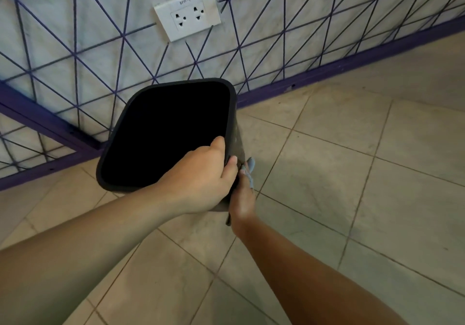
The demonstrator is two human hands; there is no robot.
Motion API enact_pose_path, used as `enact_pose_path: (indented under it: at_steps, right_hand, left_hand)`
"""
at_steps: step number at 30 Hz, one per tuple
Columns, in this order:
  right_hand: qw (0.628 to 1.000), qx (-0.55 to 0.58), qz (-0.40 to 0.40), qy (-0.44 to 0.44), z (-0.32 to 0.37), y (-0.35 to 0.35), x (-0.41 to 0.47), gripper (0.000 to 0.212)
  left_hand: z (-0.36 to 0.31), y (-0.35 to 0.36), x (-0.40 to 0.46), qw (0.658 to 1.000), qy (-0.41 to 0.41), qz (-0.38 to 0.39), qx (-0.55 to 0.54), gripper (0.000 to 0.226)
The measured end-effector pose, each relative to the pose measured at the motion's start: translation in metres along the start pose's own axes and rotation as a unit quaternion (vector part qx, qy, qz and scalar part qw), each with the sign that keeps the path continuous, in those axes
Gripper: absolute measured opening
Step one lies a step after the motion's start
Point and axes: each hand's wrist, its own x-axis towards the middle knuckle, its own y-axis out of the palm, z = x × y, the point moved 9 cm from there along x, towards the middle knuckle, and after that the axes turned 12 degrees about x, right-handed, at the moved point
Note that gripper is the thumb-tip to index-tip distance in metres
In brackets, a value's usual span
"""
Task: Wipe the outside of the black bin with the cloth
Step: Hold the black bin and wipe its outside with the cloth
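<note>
Left hand steadies the bin at its rim while the right works the cloth on the outer side wall.

The black plastic bin (161, 133) with a rounded-square mouth stands near the wall's purple skirting, its open top facing the camera, its long axis running down and away. The left hand (201, 173) grips the near-right rim — fingers inside, thumb outside. Just below it, the right hand (242, 199) presses a small grey-blue cloth (249, 167) against the bin's right wall; how its fingers lie I cannot tell. The wall extends downward from the cloth, so the stroke likely runs along it.
</note>
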Motion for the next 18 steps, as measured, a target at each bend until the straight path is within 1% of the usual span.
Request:
enact_pose_path:
  at_steps: [2,4,6,8,10,11,13,14,15,18]
  right_hand:
    - [1.000,0.014,-0.010,0.010,-0.002,0.001,-0.003,0.052]
    - [1.000,0.026,-0.005,-0.002,-0.002,0.001,-0.006,0.053]
    - [0.999,0.034,-0.019,-0.014,0.001,-0.003,-0.001,0.054]
    - [0.999,0.024,-0.043,-0.013,0.005,-0.007,0.008,0.054]
    - [0.999,0.006,-0.038,-0.016,0.004,-0.004,0.009,0.054]
    - [0.999,-0.004,-0.024,-0.031,0.004,0.000,0.002,0.052]
    - [0.995,-0.023,0.006,-0.093,0.005,0.001,-0.012,0.049]
    - [0.993,-0.029,0.008,-0.114,0.007,-0.002,-0.013,0.051]
    - [0.993,-0.029,-0.002,-0.112,0.008,-0.004,-0.008,0.052]
    - [0.998,-0.004,-0.048,-0.042,0.000,-0.007,0.010,0.054]
  left_hand:
    - [0.000,-0.001,-0.001,1.000,0.015,0.006,-0.016,0.027]
    - [-0.001,-0.002,-0.002,0.999,0.030,0.012,-0.023,0.030]
    - [-0.002,-0.003,-0.002,0.999,0.038,0.015,-0.022,0.030]
    - [-0.003,-0.004,-0.003,0.999,0.043,0.017,-0.028,0.030]
    - [-0.002,-0.003,-0.003,0.998,0.049,0.018,-0.042,0.029]
    - [-0.002,-0.003,-0.003,0.997,0.052,0.016,-0.045,0.029]
    - [-0.002,-0.003,-0.003,0.997,0.062,0.005,-0.043,0.027]
    - [-0.003,-0.003,-0.002,0.997,0.067,0.001,-0.042,0.026]
    - [-0.003,-0.004,-0.002,0.997,0.070,0.000,-0.042,0.027]
    - [0.000,-0.003,-0.002,0.996,0.069,0.005,-0.047,0.033]
